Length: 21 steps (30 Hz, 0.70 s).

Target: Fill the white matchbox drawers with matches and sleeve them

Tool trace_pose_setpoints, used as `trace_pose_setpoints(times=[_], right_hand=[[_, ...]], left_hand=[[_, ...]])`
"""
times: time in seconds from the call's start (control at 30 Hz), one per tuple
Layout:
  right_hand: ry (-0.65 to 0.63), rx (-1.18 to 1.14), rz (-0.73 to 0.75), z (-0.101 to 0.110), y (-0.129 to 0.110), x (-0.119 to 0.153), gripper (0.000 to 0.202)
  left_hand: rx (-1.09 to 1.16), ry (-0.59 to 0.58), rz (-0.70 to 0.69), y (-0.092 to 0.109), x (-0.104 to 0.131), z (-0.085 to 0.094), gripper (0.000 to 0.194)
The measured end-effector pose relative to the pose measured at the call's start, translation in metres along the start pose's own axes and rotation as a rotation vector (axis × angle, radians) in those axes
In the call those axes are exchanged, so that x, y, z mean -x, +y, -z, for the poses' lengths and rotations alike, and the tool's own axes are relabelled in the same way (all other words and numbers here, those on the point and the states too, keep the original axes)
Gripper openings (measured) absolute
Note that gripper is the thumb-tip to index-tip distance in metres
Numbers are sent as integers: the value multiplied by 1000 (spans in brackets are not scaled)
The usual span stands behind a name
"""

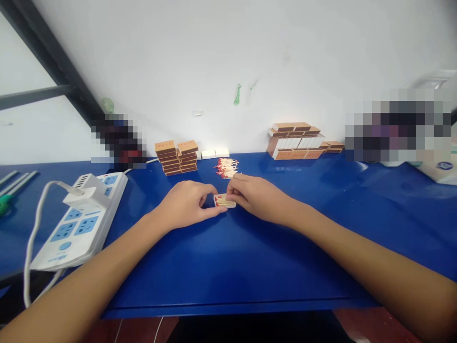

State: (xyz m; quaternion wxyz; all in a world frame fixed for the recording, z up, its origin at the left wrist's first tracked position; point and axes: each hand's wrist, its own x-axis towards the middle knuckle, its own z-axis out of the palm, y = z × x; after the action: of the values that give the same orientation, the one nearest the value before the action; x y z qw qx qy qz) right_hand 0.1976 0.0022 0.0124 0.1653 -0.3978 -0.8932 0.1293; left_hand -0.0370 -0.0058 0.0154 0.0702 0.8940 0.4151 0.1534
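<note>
A small white matchbox tray (214,202) lies in front of me on the blue table, with red-headed matches (224,202) lengthwise inside it. My left hand (187,204) grips the tray between its thumb at the near side and its bent fingers at the far side. Over the tray's right end, my right hand (252,194) has its fingertips pinched together; what they hold, if anything, is hidden. Just beyond the tray is a loose pile of matches (227,167), their red heads mostly pointing left.
Matchboxes are piled in a left stack (179,160) and a larger right stack (298,143) against the wall. White trays (215,154) sit between them. A power strip (80,228) with a plugged-in charger and white cable (32,243) occupies the left side.
</note>
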Motion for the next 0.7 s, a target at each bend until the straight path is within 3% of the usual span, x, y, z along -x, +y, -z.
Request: trace_pose_setpoints(times=[0.17,0.4,0.7], right_hand=[[94,8,-8,-4,5,0,7],[30,7,-92,2,8,-1,14],[119,-55,18,1,7,-2,17]], left_hand=[[1,1,-3,1,0,0,40],[4,-7,12,1,1,0,40],[7,-10,9,1,0,0,41]])
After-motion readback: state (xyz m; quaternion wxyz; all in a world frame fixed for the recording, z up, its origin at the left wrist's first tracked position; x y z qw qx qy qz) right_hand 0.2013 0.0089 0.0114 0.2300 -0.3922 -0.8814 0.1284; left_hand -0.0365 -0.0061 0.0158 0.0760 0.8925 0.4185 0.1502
